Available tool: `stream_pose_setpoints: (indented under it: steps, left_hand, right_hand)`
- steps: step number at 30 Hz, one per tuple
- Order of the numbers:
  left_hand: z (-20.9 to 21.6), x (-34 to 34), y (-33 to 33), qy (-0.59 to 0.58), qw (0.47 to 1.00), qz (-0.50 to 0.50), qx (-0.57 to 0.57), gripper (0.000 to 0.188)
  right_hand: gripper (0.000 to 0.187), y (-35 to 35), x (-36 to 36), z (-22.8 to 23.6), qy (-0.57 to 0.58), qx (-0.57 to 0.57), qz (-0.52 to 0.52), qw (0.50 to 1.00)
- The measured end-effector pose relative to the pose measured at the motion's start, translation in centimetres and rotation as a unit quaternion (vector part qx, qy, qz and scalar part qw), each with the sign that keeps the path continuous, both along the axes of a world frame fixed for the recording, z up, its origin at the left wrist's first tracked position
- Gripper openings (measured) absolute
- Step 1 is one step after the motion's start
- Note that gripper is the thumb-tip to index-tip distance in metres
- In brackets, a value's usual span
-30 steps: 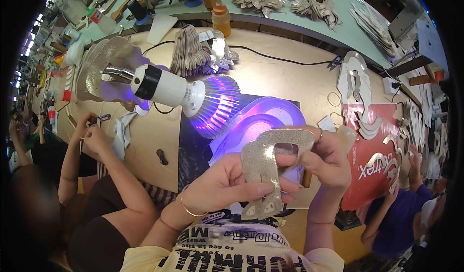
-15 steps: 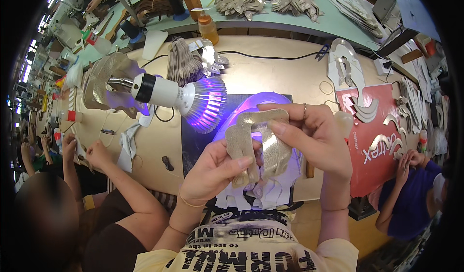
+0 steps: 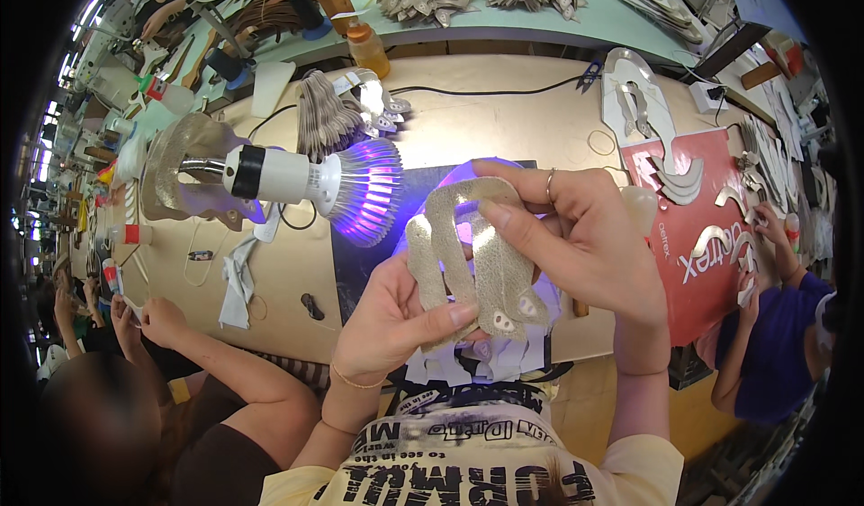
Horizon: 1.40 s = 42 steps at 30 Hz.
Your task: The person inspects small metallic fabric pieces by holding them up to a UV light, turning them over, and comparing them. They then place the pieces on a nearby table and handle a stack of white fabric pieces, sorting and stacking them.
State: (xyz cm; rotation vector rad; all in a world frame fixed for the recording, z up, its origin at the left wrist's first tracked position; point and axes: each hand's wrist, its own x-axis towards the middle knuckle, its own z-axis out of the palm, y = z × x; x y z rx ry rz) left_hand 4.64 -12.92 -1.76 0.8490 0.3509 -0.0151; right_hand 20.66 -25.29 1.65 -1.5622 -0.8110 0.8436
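A shiny champagne-gold leather shoe-upper piece [image 3: 504, 277] is held up in front of me, a long slot between its curved strips. Two strap ends with small cut-outs hang at its lower right. My left hand [image 3: 385, 317] pinches its lower left part, thumb on the front. My right hand [image 3: 589, 245] grips its top edge between thumb and fingers. Beneath the piece, white-backed cut pieces [image 3: 441, 362] lie under violet light. A white lamp with a ribbed metal head [image 3: 364, 191] glows violet just left of the piece.
A dark mat [image 3: 353, 272] lies under the lamp. Behind stand bundled leather straps [image 3: 322, 119] and an orange-capped bottle [image 3: 367, 49]. Small blue snips [image 3: 589, 76] lie by the black cable. Cut parts rest on a red sheet [image 3: 670, 236] at right. Co-workers sit on both sides.
The leather piece has turned and its strips have spread, so the strap ends with cut-outs now show. Both hands keep hold of it. At right, a co-worker's hands have moved apart.
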Motion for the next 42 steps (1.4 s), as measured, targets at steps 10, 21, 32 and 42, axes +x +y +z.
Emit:
stream_pose_setpoints:
  steps: [10,21,32,42]
  left_hand:
    - [0.5,0.1,0.2,0.005,1.000,0.005,-0.009,0.057]
    - [0.7,0.1,0.2,0.008,1.000,0.011,0.013,0.061]
    - [0.5,0.0,0.3,-0.013,1.000,0.014,0.021,0.062]
    - [0.6,0.0,0.3,-0.008,1.000,0.015,0.021,0.065]
  right_hand:
    - [0.026,0.2,-0.1,0.2,-0.006,-0.008,-0.014,1.000]
    - [0.033,0.1,0.0,0.7,0.023,-0.014,0.006,1.000]
    - [0.033,0.2,-0.2,0.7,0.023,-0.012,0.008,1.000]
    - [0.033,0.2,-0.2,0.9,0.033,-0.017,0.012,0.999]
